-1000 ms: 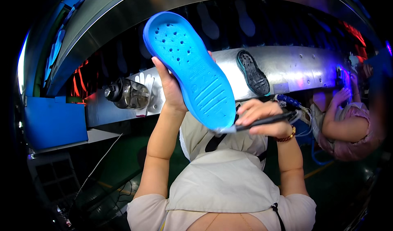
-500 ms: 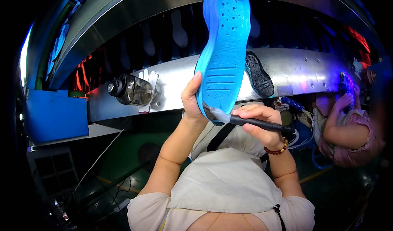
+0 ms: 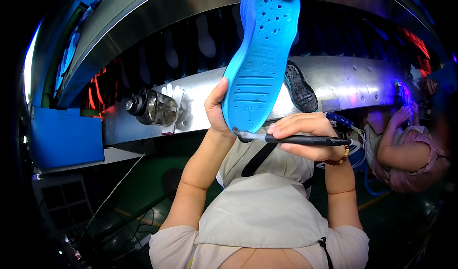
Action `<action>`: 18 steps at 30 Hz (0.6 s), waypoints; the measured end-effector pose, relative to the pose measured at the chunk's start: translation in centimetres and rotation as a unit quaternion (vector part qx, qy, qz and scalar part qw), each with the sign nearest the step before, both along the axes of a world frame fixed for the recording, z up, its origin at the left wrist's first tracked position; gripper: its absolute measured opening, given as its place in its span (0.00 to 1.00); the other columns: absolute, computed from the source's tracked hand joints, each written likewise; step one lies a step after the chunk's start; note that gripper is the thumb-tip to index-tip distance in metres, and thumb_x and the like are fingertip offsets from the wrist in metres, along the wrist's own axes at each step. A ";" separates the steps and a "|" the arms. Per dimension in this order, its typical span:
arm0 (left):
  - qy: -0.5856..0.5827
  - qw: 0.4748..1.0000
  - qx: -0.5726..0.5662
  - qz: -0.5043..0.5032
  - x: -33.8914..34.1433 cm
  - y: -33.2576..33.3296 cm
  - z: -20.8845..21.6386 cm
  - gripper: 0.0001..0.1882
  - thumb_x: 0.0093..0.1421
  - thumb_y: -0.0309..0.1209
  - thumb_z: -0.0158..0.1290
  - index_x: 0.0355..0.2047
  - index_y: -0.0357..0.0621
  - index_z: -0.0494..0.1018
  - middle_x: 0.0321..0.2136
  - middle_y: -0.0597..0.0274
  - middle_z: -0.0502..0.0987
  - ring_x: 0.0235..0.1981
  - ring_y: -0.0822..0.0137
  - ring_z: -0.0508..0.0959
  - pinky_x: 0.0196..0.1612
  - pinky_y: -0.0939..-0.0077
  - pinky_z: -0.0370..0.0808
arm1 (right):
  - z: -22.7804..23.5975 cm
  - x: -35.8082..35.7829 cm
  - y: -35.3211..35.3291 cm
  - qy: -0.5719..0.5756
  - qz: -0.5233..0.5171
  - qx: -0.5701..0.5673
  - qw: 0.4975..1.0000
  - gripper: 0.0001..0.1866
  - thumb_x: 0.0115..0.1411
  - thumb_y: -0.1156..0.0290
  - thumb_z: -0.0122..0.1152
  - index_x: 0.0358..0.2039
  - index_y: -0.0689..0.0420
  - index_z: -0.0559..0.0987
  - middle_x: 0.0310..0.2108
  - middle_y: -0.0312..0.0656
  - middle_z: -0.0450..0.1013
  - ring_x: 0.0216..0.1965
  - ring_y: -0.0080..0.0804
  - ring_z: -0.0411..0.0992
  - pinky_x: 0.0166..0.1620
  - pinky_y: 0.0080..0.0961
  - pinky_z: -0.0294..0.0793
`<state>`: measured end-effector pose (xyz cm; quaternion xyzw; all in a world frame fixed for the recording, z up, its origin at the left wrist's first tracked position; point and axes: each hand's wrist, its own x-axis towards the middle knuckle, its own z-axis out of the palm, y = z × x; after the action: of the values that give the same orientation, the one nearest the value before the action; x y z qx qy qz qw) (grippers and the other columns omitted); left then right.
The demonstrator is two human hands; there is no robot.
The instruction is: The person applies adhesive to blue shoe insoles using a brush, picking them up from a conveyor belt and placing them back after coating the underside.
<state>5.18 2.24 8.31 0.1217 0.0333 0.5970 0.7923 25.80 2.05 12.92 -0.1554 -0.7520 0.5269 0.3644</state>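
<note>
A bright blue shoe sole (image 3: 255,73) stands tilted up in front of me, its perforated end far and its narrower end near me. My left hand (image 3: 217,108) grips its left edge low down, thumb on the rim and the other fingers hidden behind. In my right hand (image 3: 307,134) lies a brush (image 3: 305,139) with a thick black handle, pinched between thumb and fingers. The brush's pale tip touches the rim at the sole's near end. Just right of the blue sole, a dark sole (image 3: 301,88) rests on the metal ledge.
Along the metal ledge (image 3: 334,85) stand a clear bottle with a black lid (image 3: 155,107) and a white glove (image 3: 176,97). Behind it, a dark conveyor (image 3: 186,40) carries several soles. At right sits a co-worker (image 3: 405,150). A blue box (image 3: 69,138) is at left.
The brush tip has shifted left along the sole's near rim, and its handle lies more level. The sole has tilted slightly, its near end moving left and its far end right.
</note>
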 end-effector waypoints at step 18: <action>0.383 0.876 -0.108 -0.272 0.0 -0.2 2.5 0.31 0.54 0.43 0.47 0.52 0.33 0.60 0.41 0.44 0.69 0.39 0.58 0.73 0.41 0.70 0.72 | 1.0 2.0 0.4 -0.187 0.137 0.070 0.970 0.09 0.49 0.76 0.58 0.34 0.58 0.77 0.37 0.43 0.75 0.39 0.35 0.73 0.42 0.27 0.72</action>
<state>5.20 2.09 10.83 0.2592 0.3639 0.2576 0.8567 27.78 2.43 13.94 -0.1210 -0.8561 0.4790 0.1519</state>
